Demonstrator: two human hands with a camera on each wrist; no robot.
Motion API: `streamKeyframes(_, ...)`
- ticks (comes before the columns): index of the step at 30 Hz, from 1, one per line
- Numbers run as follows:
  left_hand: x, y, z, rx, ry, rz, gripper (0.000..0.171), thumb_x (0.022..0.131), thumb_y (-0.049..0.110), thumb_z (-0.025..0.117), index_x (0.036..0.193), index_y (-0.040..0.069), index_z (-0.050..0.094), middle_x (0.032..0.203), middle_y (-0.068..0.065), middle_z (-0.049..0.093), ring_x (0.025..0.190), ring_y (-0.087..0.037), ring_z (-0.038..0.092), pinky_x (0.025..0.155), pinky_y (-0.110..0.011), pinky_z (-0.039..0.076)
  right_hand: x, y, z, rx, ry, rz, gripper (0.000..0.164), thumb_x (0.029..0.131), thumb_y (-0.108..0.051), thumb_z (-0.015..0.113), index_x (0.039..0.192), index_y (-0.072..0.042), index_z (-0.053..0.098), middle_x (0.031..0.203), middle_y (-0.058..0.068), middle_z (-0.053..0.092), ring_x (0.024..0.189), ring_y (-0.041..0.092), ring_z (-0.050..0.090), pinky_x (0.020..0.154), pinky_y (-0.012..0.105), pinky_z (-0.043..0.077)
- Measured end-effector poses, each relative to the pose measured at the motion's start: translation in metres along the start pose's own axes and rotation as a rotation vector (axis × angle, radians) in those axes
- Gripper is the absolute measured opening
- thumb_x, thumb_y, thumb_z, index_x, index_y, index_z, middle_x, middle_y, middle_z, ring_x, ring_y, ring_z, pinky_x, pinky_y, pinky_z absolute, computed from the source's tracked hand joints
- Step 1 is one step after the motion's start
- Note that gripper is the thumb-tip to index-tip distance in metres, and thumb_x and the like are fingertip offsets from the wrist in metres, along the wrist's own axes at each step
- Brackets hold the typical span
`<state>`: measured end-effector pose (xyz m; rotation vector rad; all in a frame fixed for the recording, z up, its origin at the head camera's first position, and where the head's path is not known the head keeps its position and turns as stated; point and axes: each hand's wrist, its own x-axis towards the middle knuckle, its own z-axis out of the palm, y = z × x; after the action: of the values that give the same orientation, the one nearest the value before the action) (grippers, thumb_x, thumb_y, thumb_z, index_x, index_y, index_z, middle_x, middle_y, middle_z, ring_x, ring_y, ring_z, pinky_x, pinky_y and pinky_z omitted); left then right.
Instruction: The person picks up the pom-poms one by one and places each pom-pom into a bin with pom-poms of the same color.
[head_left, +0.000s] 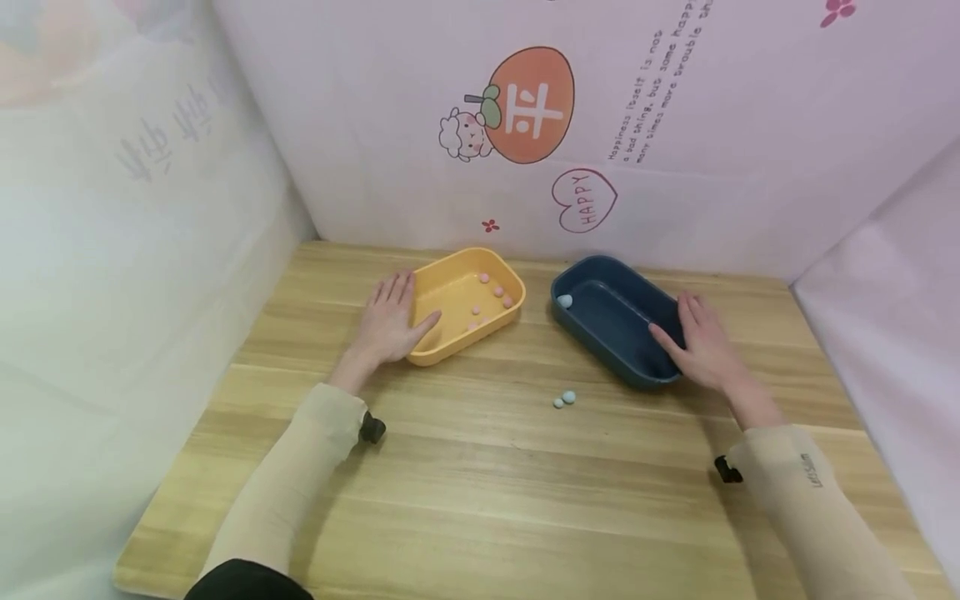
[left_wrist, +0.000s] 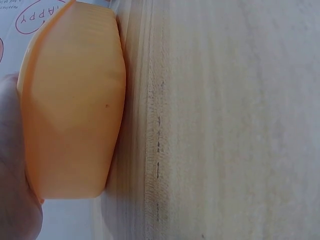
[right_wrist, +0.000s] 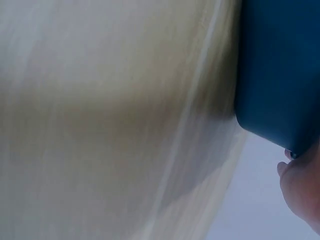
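Note:
At the left, my left hand [head_left: 390, 323] holds the end of a yellow rectangular tray [head_left: 450, 302], thumb over the rim and fingers along the outside. Several small pink balls [head_left: 498, 291] lie inside, mostly toward its right end. My right hand [head_left: 703, 348] grips the near right end of a dark blue tray [head_left: 611, 327], its thumb hooked over the rim. One pale blue ball [head_left: 565, 301] rests in that tray's left corner. Both wrist views show the trays' outer walls, yellow [left_wrist: 75, 110] and blue [right_wrist: 280, 65]; the fingers there are largely hidden.
Two pale blue balls, a larger [head_left: 569, 397] and a smaller one [head_left: 558, 403], lie on the wooden table [head_left: 525, 492] in front of the blue tray. Behind the trays rises a printed white cloth [head_left: 375, 167], with more cloth on both sides.

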<state>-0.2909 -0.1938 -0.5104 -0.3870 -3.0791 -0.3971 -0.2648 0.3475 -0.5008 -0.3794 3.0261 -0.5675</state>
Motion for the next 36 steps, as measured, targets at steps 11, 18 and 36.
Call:
streamKeyframes(11,0.000,0.002,0.001,-0.027,0.016,0.033,0.099,0.110,0.067,0.038,0.174,-0.005,0.013,0.183,-0.025,0.018,0.172,-0.044,0.016,0.143,-0.059,0.010,-0.003,-0.002,0.000,-0.046,-0.078,0.044,0.104,0.114,-0.065,0.039,0.171,0.011,-0.003,0.180,0.038,-0.003,0.168,0.058,0.004,0.138,0.071,0.008)
streamKeyframes(18,0.000,-0.001,-0.007,-0.116,0.001,0.020,0.102,0.110,0.068,0.041,0.173,-0.007,0.010,0.184,-0.026,0.010,0.173,-0.045,0.011,0.143,-0.058,0.006,0.005,-0.006,-0.003,-0.069,-0.116,0.063,0.109,0.111,-0.071,0.038,0.172,0.007,-0.008,0.181,0.034,-0.008,0.169,0.056,0.003,0.139,0.069,0.007)
streamKeyframes(36,-0.042,0.080,-0.002,-0.730,0.380,0.289,0.053,0.104,0.012,0.072,0.152,-0.004,0.059,0.149,-0.027,0.061,0.140,-0.047,0.058,0.121,-0.067,0.048,0.005,-0.006,-0.003,-0.078,-0.119,0.057,0.110,0.111,-0.072,0.036,0.172,0.007,-0.009,0.181,0.034,-0.006,0.169,0.055,0.000,0.140,0.067,0.004)
